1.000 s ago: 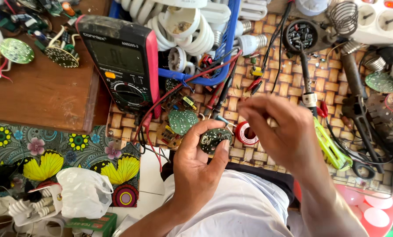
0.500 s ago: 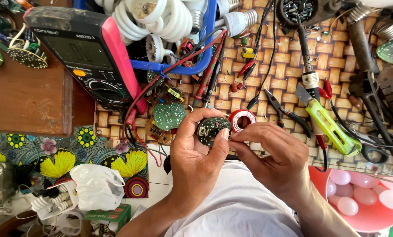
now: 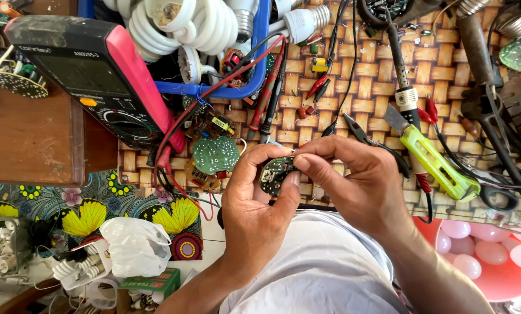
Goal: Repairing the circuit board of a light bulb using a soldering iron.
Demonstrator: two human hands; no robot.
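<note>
1. We held a small round dark green circuit board in the left hand, with the thumb curled over its upper edge and the fingers closed behind it.
2. We brought the right hand against the same board from the right; its thumb and forefinger were pressed together in a pinch on the board's upper right edge. We could not tell whether a separate small part sat between those fingertips.
3. The board was raised above the woven brown-and-tan bamboo mat, over the near edge of the mat and above our white shirt.
4. A second round green circuit board lay flat on the mat just left of the held board, close to the left thumb.
5. A black digital multimeter with a pink-red side casing lay tilted at the upper left, partly on a brown wooden block. Its red lead ran down past the flat green board.
6. A blue plastic tray behind the boards held white spiral lamp tubes.
7. A soldering iron with a yellow-green handle lay on the mat just right of the right hand, beside dark pliers.
8. A crumpled white plastic bag lay at the lower left, on a patterned cloth with yellow butterflies.
</note>
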